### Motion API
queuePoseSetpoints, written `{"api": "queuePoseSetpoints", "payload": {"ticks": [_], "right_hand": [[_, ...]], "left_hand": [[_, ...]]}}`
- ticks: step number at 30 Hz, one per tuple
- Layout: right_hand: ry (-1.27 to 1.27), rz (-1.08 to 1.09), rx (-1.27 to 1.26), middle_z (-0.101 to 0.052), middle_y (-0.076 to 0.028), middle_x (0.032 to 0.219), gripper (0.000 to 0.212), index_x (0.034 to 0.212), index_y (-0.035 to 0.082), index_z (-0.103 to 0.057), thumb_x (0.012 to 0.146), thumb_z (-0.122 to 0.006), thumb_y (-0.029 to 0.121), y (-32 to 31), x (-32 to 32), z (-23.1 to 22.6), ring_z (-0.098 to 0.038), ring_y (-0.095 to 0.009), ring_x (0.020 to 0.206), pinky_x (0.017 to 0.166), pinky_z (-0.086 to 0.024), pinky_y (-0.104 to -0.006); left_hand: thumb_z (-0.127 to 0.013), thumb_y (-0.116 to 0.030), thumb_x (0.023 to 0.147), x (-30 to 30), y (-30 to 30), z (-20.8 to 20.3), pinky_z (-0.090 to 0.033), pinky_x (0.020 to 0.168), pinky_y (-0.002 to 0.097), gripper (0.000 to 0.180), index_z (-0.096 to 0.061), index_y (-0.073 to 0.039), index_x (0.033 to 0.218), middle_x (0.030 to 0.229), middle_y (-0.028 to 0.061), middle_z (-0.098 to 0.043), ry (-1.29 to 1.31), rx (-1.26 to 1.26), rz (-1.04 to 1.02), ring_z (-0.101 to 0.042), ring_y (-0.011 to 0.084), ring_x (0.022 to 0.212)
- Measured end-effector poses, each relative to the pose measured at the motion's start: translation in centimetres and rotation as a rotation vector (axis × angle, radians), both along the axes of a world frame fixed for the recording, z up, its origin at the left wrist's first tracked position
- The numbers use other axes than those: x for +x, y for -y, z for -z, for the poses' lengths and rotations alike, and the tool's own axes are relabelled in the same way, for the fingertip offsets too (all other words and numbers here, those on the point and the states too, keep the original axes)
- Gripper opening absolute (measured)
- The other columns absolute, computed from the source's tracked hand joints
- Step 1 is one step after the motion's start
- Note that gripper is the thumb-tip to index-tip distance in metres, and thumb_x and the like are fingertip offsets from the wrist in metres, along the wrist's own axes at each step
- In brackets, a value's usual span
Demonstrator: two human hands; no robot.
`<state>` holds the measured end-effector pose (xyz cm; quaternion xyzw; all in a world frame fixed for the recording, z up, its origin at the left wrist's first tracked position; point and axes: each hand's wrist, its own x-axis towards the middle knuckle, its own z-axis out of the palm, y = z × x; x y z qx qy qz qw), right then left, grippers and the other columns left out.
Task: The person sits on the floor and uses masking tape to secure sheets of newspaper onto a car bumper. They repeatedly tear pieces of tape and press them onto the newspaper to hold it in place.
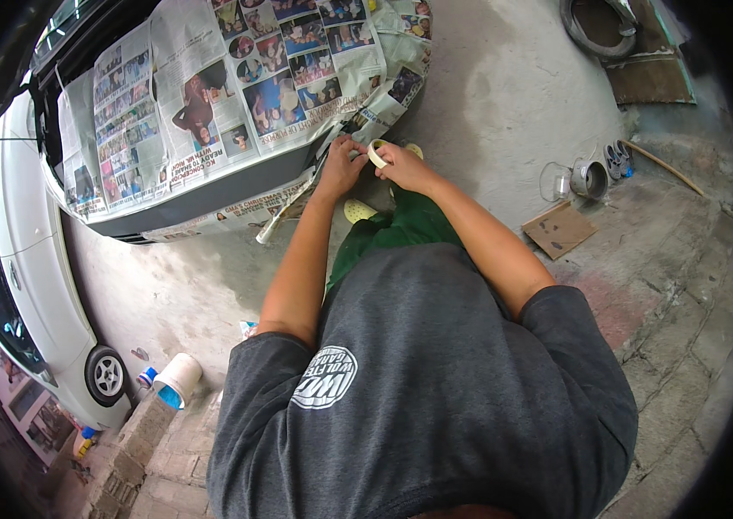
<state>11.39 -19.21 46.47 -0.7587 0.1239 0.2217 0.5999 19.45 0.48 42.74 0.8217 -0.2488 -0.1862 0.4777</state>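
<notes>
My right hand is closed on a roll of cream masking tape, held on edge beside the car's covered front corner. Just left of the roll, my left hand has its fingers bent together in a pinch; whatever lies between them is too small to make out. Both hands are close to the grey bumper strip. Newspaper sheets cover the car panel above that strip, and more paper runs below it. A loose pale strip hangs down from the edge, left of my left forearm.
A white car stands at left. Near its wheel lies a white bucket. On the right are a cardboard piece, a metal pot, a clear container, shoes, a stick and a tyre.
</notes>
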Motion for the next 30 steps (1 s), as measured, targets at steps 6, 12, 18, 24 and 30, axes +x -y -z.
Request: {"api": "queuePoseSetpoints", "payload": {"ticks": [6, 12, 18, 24, 30], "right_hand": [[-0.001, -0.046, -0.071, -0.075, -0.010, 0.099, 0.026, 0.122, -0.002, -0.063, 0.097, -0.059, 0.005, -0.2, 0.2, -1.0, -0.071, -0.016, 0.088, 0.080, -0.057, -0.0321], [0.026, 0.020, 0.020, -0.074, -0.011, 0.100, 0.027, 0.125, -0.003, -0.061, 0.099, -0.058, 0.005, -0.1, -0.1, -0.1, -0.070, -0.016, 0.087, 0.079, -0.056, -0.0301], [0.020, 0.024, 0.047, -0.073, -0.010, 0.101, 0.027, 0.125, -0.004, -0.059, 0.099, -0.057, 0.004, -0.2, -0.2, 0.0, -0.069, -0.015, 0.086, 0.079, -0.056, -0.0292], [0.019, 0.009, 0.016, -0.074, -0.009, 0.102, 0.027, 0.126, -0.003, -0.061, 0.100, -0.058, 0.006, -0.4, 0.2, -0.6, -0.069, -0.014, 0.085, 0.079, -0.056, -0.0290], [0.102, -0.039, -0.180, -0.075, -0.016, 0.102, 0.026, 0.118, 0.001, -0.067, 0.095, -0.065, 0.012, -0.5, -0.2, -1.5, -0.072, -0.028, 0.093, 0.082, -0.055, -0.0396]], "left_hand": [[-0.082, -0.020, 0.084, 0.4, -0.1, -1.0, -0.040, 0.117, 0.0463, 0.025, -0.075, -0.007, 0.104, 0.148, 0.0291, -0.052, -0.107, 0.003, -0.034, -0.048, 0.0429, 0.142], [-0.083, -0.023, 0.084, 0.5, 0.3, -2.1, -0.038, 0.119, 0.0460, 0.025, -0.077, -0.006, 0.102, 0.155, 0.0283, -0.048, -0.214, 0.006, -0.055, -0.045, 0.0419, 0.146], [-0.081, -0.023, 0.087, 0.4, 0.2, -2.0, -0.033, 0.123, 0.0460, 0.026, -0.077, -0.005, 0.106, 0.160, 0.0274, -0.044, -0.234, 0.023, -0.030, -0.039, 0.0422, 0.151], [-0.083, -0.022, 0.085, -0.1, 0.5, -1.1, -0.038, 0.119, 0.0457, 0.025, -0.077, -0.006, 0.103, 0.156, 0.0263, -0.048, -0.152, -0.013, -0.088, -0.047, 0.0423, 0.144], [-0.081, -0.023, 0.087, -0.1, 0.4, -1.5, -0.036, 0.121, 0.0461, 0.025, -0.078, -0.007, 0.105, 0.157, 0.0268, -0.048, -0.228, -0.040, -0.088, -0.043, 0.0420, 0.148]]}}
